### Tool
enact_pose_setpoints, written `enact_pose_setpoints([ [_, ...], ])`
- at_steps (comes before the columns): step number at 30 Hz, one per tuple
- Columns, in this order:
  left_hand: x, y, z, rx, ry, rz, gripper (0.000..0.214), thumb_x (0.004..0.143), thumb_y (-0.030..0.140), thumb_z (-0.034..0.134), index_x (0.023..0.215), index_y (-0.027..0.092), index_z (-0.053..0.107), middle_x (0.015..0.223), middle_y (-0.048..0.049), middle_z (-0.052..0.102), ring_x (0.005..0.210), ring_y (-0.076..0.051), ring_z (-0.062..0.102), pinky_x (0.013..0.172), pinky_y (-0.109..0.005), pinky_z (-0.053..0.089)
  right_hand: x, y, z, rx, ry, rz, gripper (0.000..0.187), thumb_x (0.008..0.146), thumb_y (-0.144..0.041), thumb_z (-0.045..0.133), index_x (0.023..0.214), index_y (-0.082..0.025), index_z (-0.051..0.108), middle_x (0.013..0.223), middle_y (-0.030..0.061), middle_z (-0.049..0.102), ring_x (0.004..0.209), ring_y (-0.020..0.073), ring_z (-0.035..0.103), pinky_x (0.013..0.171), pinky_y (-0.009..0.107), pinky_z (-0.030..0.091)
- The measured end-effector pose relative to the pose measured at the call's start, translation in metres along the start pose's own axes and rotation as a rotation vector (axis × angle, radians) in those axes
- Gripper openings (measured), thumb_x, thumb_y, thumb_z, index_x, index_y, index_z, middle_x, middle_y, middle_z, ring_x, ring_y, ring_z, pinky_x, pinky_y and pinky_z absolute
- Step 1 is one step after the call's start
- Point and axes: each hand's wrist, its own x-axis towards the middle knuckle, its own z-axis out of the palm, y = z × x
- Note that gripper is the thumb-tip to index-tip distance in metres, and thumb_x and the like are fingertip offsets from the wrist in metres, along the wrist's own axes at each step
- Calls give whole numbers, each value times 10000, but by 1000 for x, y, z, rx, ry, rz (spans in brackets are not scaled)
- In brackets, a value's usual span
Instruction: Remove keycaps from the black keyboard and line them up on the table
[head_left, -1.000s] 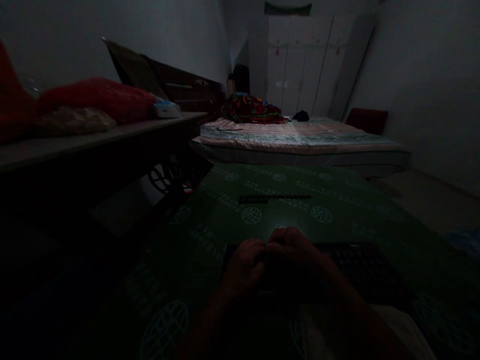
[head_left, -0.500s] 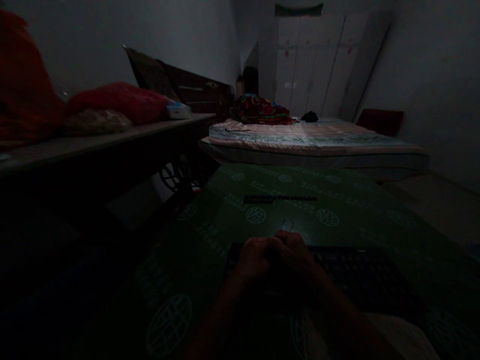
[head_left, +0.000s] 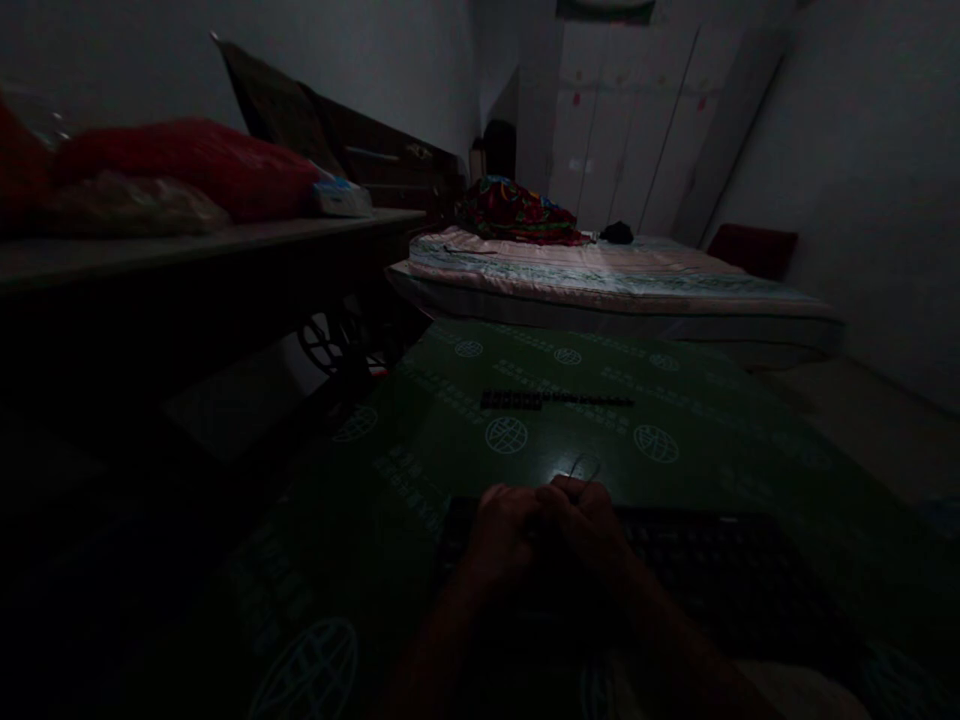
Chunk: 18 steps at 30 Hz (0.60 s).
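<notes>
A dark keyboard (head_left: 720, 560) lies on the green table in front of me, partly covered by my forearms. Over its left part, my left hand (head_left: 504, 525) is closed, its fingertips meeting those of the other hand. Whatever it pinches is hidden in the dark. My right hand (head_left: 589, 515) is closed around a wire keycap puller (head_left: 586, 463), whose thin bent wires stick out above the knuckles, pointing away from me. Farther back on the table, small black keycaps (head_left: 511, 400) stand in rows, two deep at the left and single to the right.
The green table (head_left: 442, 400) is printed with white globes and lettering. Beyond it stands a bed (head_left: 600, 275) with a bundled red blanket (head_left: 517, 210). Along the left runs a shelf (head_left: 285, 232) with a red plastic bag (head_left: 195, 165). A pale cloth (head_left: 795, 690) lies near the keyboard's front edge.
My view has shifted slightly. The keycap puller's wires have turned and now lean more to the right, looking like a rounded loop. Both hands stay together over the keyboard.
</notes>
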Motion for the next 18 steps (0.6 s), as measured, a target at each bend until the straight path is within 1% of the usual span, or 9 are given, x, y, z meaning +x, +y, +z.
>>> enact_pose_setpoints([
  [5,-2,4,-2,-12,-26,-31,137,681,145,510,747,196,617,845,-9,650,857,-182,562,850,-331,296,1,4,0,23,57,18,358,696,-456,549,518,-155,472,492,-36,419,453,70,363,403,186,286],
  [9,-3,6,-3,-44,-24,-47,136,737,216,493,797,213,615,873,-16,650,878,-190,558,886,-349,282,2,4,-1,116,85,4,390,705,-475,545,498,-155,464,465,-36,418,427,62,352,395,186,288],
  [13,-4,8,-5,-83,7,-71,161,753,219,471,837,225,608,936,-24,651,939,-199,546,946,-372,247,2,-2,-1,194,116,20,397,701,-480,555,493,-154,464,437,-39,407,398,54,336,374,180,276],
  [16,-6,10,-6,-144,49,-84,191,752,198,460,870,233,607,971,-15,649,948,-188,547,996,-374,211,1,-11,-1,203,126,17,379,703,-461,553,493,-156,474,424,-38,416,385,55,349,362,175,279],
  [18,-8,11,-7,-212,76,-133,207,756,196,454,884,223,614,947,-16,656,932,-184,555,976,-354,265,-1,-17,-1,203,122,-16,368,721,-442,537,497,-154,492,418,-36,426,383,58,364,372,176,294],
])
